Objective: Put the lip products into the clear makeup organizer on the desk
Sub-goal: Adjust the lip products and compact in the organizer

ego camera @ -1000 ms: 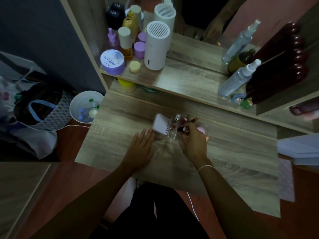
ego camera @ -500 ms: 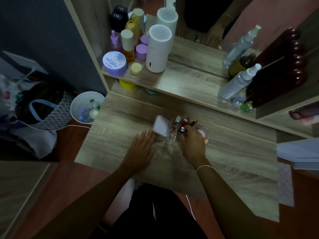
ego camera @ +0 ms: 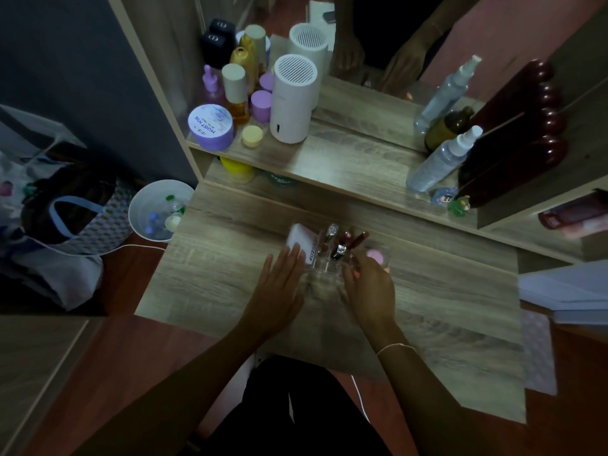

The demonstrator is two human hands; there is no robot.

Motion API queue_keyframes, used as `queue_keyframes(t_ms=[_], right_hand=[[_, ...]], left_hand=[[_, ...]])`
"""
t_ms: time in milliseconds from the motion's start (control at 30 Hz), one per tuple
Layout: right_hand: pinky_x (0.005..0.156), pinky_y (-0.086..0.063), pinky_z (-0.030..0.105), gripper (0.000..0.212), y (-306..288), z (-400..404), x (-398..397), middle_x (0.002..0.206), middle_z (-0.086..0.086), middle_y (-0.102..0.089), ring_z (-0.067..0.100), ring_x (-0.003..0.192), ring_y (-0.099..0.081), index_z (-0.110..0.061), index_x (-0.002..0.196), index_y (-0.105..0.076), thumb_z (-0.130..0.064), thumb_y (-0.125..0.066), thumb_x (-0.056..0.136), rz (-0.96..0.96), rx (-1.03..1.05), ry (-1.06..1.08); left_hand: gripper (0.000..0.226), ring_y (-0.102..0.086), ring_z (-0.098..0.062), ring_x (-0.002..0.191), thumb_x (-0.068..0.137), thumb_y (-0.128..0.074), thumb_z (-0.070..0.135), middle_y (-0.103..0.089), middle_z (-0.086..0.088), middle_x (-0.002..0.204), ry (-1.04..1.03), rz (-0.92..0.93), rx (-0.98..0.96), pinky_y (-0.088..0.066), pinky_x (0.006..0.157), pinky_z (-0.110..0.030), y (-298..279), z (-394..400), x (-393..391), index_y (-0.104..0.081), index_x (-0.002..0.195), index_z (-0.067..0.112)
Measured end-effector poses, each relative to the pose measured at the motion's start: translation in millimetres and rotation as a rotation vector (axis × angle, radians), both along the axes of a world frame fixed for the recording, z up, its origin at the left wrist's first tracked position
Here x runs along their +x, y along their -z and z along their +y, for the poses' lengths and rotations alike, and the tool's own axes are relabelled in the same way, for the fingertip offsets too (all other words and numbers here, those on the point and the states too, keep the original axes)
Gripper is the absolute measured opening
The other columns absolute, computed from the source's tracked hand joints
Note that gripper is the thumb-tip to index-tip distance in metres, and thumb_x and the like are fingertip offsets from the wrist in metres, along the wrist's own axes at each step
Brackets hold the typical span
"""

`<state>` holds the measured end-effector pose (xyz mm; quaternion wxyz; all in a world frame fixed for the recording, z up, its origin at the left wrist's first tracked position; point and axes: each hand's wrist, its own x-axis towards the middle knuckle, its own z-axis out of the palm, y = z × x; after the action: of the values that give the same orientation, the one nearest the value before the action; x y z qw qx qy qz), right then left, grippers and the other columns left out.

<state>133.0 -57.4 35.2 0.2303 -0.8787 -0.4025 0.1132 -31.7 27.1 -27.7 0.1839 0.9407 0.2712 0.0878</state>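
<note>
Hands (ego camera: 279, 284) (ego camera: 370, 284) flank organizer (ego camera: 324, 264) — lip products (ego camera: 342, 243) inside.

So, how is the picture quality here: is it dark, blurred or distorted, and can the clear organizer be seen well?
Head view: dim overall, arms almost in silhouette; wide-angle lens bends the desk edges. The clear makeup organizer is faint, its walls hard to trace. Lip products catch small glints. The left hand looks slightly soft.

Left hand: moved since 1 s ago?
Yes. Left hand slid forward along the desk; its fingertips now reach the white case by the organizer.
</note>
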Motion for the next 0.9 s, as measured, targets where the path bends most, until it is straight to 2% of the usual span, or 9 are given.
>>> queue_keyframes(t_ms=[100, 200, 400, 667, 900], right_hand=[[0.067, -0.056, 0.041, 0.031, 0, -8, -6, 0.104, 0.009, -0.065, 0.029, 0.093, -0.064, -0.017, 0.118, -0.061, -0.018, -0.06, 0.088, -0.053, -0.037, -0.07], [0.075, -0.056, 0.041, 0.046, -1, -12, -9, 0.117, 0.011, -0.064, 0.029, 0.106, -0.06, -0.013, 0.131, -0.054, -0.013, -0.061, 0.085, -0.091, -0.063, -0.159], [0.08, -0.056, 0.046, 0.044, 1, -9, -9, 0.122, 0.016, -0.063, 0.032, 0.108, -0.06, -0.007, 0.132, -0.053, -0.012, -0.059, 0.088, -0.089, -0.064, -0.227], [0.075, -0.058, 0.045, 0.048, 7, -8, -6, 0.116, 0.015, -0.065, 0.032, 0.105, -0.062, -0.006, 0.13, -0.054, -0.013, -0.065, 0.084, -0.104, -0.092, -0.21], [0.076, -0.057, 0.045, 0.052, 7, -8, -4, 0.118, 0.013, -0.064, 0.03, 0.106, -0.06, -0.009, 0.137, -0.048, -0.014, -0.061, 0.087, -0.096, -0.102, -0.21]], left_hand=[[0.068, -0.013, -0.034, 0.144, 0.087, -0.041, 0.03, -0.022, -0.02, 0.154, 0.056, 0.005, 0.038, -0.013, 0.113, -0.054, -2, -3, 13, -0.019, 0.147, 0.004], [0.067, -0.011, -0.032, 0.145, 0.09, -0.04, 0.033, -0.02, -0.018, 0.155, 0.07, 0.006, 0.047, -0.011, 0.114, -0.054, 0, -4, 22, -0.018, 0.148, 0.006], [0.059, -0.014, -0.028, 0.145, 0.097, -0.021, 0.038, -0.021, -0.015, 0.156, 0.084, 0.031, 0.08, -0.01, 0.116, -0.052, 1, 1, 30, -0.016, 0.149, 0.01], [0.054, -0.025, -0.035, 0.141, 0.097, -0.025, 0.033, -0.028, -0.021, 0.152, 0.09, 0.012, 0.086, -0.021, 0.112, -0.059, -16, 7, 44, -0.028, 0.145, 0.007], [0.054, -0.028, -0.037, 0.14, 0.095, -0.031, 0.03, -0.031, -0.024, 0.15, 0.075, -0.057, 0.055, -0.022, 0.111, -0.061, -25, 9, 45, -0.032, 0.144, 0.006]])
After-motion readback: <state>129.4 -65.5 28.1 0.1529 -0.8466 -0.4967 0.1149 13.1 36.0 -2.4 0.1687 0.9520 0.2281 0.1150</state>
